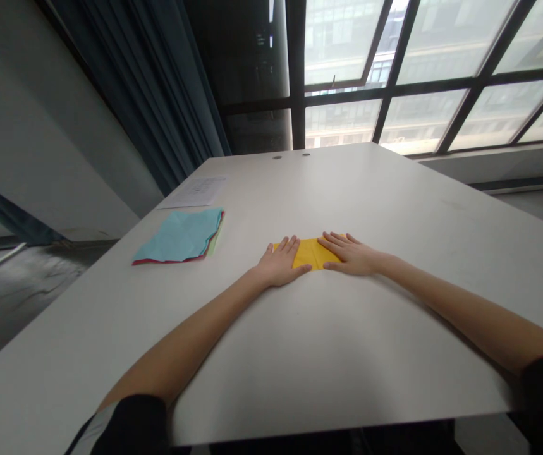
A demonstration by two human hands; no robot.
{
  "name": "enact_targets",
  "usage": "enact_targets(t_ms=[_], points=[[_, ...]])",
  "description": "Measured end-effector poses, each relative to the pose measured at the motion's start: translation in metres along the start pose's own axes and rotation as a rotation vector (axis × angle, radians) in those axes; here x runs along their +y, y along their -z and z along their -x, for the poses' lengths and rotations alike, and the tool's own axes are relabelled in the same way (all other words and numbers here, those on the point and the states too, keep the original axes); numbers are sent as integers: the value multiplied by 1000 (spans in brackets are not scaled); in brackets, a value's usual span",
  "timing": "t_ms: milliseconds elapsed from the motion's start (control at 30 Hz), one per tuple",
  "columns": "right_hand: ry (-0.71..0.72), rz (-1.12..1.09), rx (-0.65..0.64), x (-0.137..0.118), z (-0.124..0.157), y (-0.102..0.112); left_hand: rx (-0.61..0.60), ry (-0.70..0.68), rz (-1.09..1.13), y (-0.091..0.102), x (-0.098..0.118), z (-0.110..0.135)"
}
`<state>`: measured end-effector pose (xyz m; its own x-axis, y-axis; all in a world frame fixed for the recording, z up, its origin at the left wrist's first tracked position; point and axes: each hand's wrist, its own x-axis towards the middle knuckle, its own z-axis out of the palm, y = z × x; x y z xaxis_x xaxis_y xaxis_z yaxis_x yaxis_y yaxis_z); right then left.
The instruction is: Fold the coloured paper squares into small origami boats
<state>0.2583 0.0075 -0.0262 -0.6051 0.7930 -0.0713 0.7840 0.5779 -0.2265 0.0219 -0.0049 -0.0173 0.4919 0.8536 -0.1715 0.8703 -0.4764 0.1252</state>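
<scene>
A yellow sheet (310,254), which looks like folded cloth or paper, lies flat on the white table in front of me. Over its left end rests my left hand (280,262), palm down with the fingers stretched out. My right hand (349,254) lies flat across the right end, fingers spread and pointing left. Between the hands the middle of the sheet shows, with a faint crease in it. Both ends are partly hidden under the hands.
Left of my hands is a stack of coloured sheets (181,234), light blue on top with red and green edges below. Behind it lies a printed paper (198,191). The white table (328,347) reaches back toward windows (347,44) and a blue curtain (143,76).
</scene>
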Motion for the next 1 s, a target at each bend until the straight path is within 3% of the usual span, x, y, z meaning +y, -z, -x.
enact_targets(t_ms=[300, 600, 1000], points=[[-2, -27, -139, 15, 5, 13, -141, 22, -11, 10, -34, 9], [197, -4, 49, 18, 3, 26, -128, 14, 17, 6, -38, 7], [255, 37, 53, 15, 3, 31, -95, -11, 20, 4, -40, 6]])
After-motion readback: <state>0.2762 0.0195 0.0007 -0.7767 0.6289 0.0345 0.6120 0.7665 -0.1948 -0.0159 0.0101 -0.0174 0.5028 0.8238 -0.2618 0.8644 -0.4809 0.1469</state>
